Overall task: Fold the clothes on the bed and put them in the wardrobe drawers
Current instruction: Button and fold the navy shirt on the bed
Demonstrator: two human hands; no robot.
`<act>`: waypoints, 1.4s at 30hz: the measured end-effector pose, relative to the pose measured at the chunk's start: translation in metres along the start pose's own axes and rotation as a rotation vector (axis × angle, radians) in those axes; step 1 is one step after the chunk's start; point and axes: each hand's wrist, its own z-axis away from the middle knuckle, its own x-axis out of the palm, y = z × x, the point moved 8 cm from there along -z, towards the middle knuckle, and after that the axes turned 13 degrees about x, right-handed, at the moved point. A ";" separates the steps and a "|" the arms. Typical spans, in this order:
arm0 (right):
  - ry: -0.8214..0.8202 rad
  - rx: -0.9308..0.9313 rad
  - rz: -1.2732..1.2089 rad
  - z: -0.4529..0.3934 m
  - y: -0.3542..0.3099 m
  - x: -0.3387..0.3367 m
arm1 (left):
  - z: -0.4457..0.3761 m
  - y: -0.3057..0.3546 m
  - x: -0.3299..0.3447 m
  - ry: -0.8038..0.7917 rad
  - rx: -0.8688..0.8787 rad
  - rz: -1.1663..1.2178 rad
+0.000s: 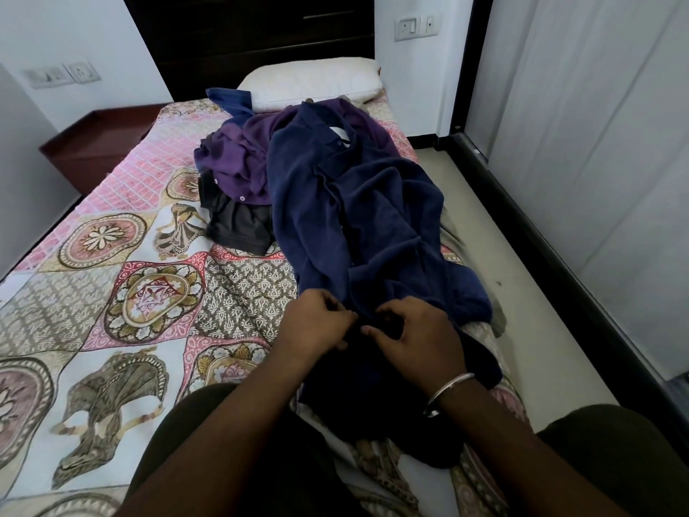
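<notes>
Navy shirt [358,218] lies stretched lengthwise down the right side of the bed [112,292], collar end toward the pillow [313,85], lower hem bunched at the near end under both hands. Left hand [317,322] has curled fingers [335,305] pinching the navy fabric at the hem; right hand [417,333] is just beside it, fingers bent and gripping the same bit of cloth — thumbs nearly meeting over the fold. Right wrist carries a metal bangle [447,393]. Upper part of the navy shirt overlaps a crumpled purple shirt [235,158], which sits on top of a dark grey garment [238,225]; a blue garment [229,100] pokes out behind the pile, touching the white pillow. Bedsheet is a pink-and-beige patchwork print. Dark wooden headboard [242,35] stands behind the pillow, a reddish-brown bedside unit [93,143] at the left of the bed. Switch plates on the walls — one at left [61,74], one upper right [414,27]. White wardrobe doors [596,143] run along the right, with tiled floor [503,255] between them and the bed. Person's dark-trousered knees fill the bottom edge.
</notes>
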 end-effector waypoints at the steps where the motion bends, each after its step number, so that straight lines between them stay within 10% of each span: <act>1: -0.002 0.006 -0.005 -0.002 0.000 0.001 | -0.001 0.000 0.001 0.005 -0.009 0.005; 12: -0.168 0.395 -0.780 -0.011 0.031 -0.007 | -0.004 -0.003 0.008 -0.099 -0.025 -0.123; 19: -0.049 0.435 -0.797 -0.015 0.041 -0.007 | 0.000 0.001 -0.003 -0.060 0.060 -0.390; 24: -0.049 0.394 -0.712 -0.015 0.039 -0.007 | 0.000 0.014 -0.013 0.168 0.084 -0.154; 34: 0.069 0.249 -0.505 -0.015 0.024 -0.014 | -0.011 0.012 0.010 0.138 0.060 0.072; 42: -0.065 0.390 -0.831 -0.020 0.033 -0.004 | -0.005 0.011 0.002 0.241 0.105 0.516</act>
